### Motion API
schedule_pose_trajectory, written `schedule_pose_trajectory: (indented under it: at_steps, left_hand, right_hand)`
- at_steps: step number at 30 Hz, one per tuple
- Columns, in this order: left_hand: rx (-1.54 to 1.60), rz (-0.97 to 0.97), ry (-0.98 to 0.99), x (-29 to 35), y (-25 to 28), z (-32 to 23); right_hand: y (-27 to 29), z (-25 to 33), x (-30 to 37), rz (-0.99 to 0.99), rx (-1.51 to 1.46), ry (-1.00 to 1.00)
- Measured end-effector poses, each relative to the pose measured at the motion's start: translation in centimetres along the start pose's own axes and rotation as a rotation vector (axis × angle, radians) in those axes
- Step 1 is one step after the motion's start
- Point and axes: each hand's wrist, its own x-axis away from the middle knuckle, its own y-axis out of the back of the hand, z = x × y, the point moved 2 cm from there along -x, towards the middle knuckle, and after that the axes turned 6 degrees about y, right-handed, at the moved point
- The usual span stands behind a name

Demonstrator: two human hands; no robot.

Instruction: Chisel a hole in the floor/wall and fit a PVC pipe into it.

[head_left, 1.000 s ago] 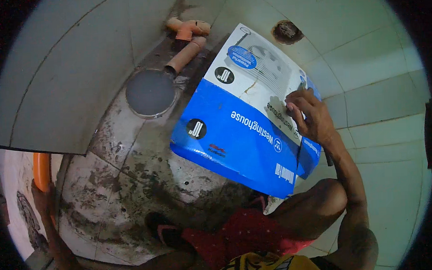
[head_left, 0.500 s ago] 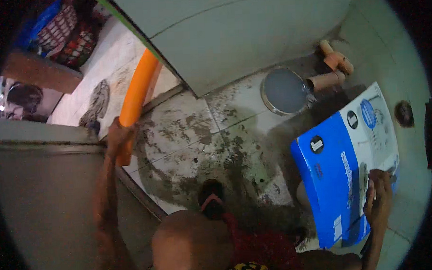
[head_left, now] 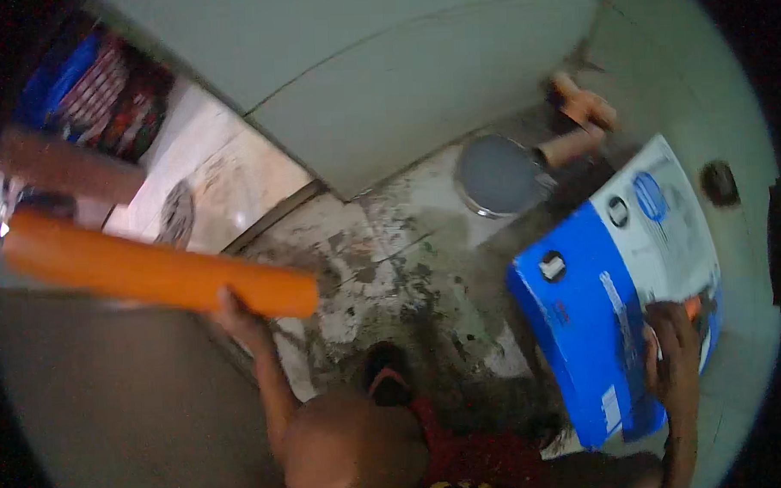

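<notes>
Carefully is how I want to handle this, since each hand has something awkward. My left hand [head_left: 238, 316] is out to the left, fingers wrapped around the near end of the orange pipe [head_left: 155, 271], which runs away to the far left, roughly level above the floor. Gripped at one end like that, it will want to droop or swing, so I judge it best to keep a firm wrist and move it slowly, minding the wall [head_left: 419, 79] behind. My right hand [head_left: 672, 350] lies on the near right part of the blue box [head_left: 582, 323], fingers spread flat on its face rather than curled round an edge, as far as I can see; a steady press there should keep it from sliding. That box is big and flat, blue over most of its face with a white panel at the far right end, and it lies tilted on the right of the floor [head_left: 382, 261], which is stained and grubby. Just beyond its far corner sits a round grey lid [head_left: 498, 176], with short orange pipe fittings [head_left: 580, 121] near it against the wall.
</notes>
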Motion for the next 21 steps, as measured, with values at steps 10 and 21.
schedule_pose_trajectory:
  at_steps: [10, 21]
  left_hand:
    - [-0.204, 0.693, -0.217, 17.9, -16.9, -3.4]
    - [-0.559, 1.642, -0.431, 40.5, -37.9, -23.1]
  right_hand:
    - [5.7, -21.7, 9.3, 0.024, -0.272, 0.054]
    - [10.9, -25.2, 16.9, -0.144, -1.313, -0.583]
